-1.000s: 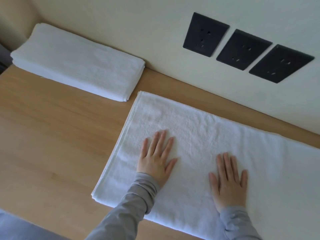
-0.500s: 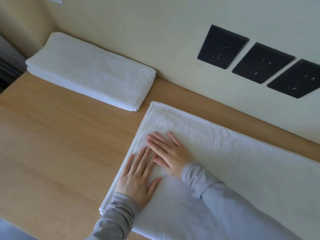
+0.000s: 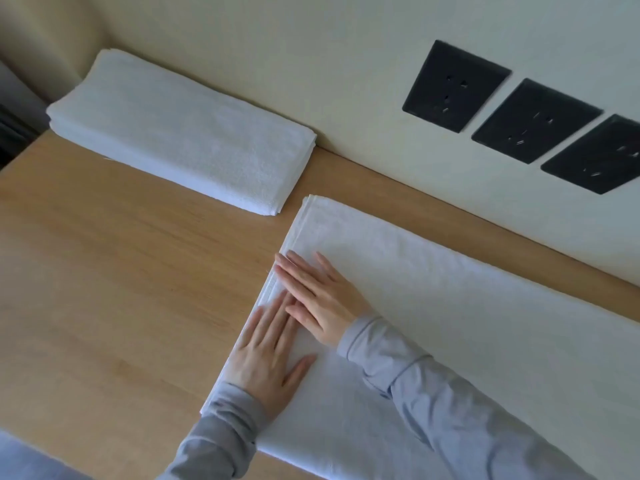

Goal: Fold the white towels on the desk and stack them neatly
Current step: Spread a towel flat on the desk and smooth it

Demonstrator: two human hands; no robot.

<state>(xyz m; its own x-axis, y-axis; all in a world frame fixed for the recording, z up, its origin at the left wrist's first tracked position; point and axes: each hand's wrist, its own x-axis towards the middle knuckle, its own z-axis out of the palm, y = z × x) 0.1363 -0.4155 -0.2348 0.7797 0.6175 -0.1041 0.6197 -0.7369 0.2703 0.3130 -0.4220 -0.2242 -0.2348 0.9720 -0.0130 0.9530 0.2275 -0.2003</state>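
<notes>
A long white towel point(image 3: 450, 306), folded lengthwise, lies across the wooden desk point(image 3: 121, 289) and runs off the right edge of the view. My left hand point(image 3: 268, 355) rests flat on its left end, fingers together, close to the towel's short edge. My right hand point(image 3: 318, 296) lies flat just above it, fingers pointing left to that same edge, its fingers touching the left hand's fingertips. Neither hand grips anything. A stack of folded white towels point(image 3: 187, 147) sits at the back left against the wall.
Three black wall sockets point(image 3: 519, 119) are set in the cream wall above the desk's back edge. The desk's left edge is at the far left, with a dark gap beyond it. Bare wood lies between the stack and the long towel.
My right hand swept left across the towel from its middle to the left end, beside my left hand. Both hands then slid a little further toward the short edge. The view shifted right.
</notes>
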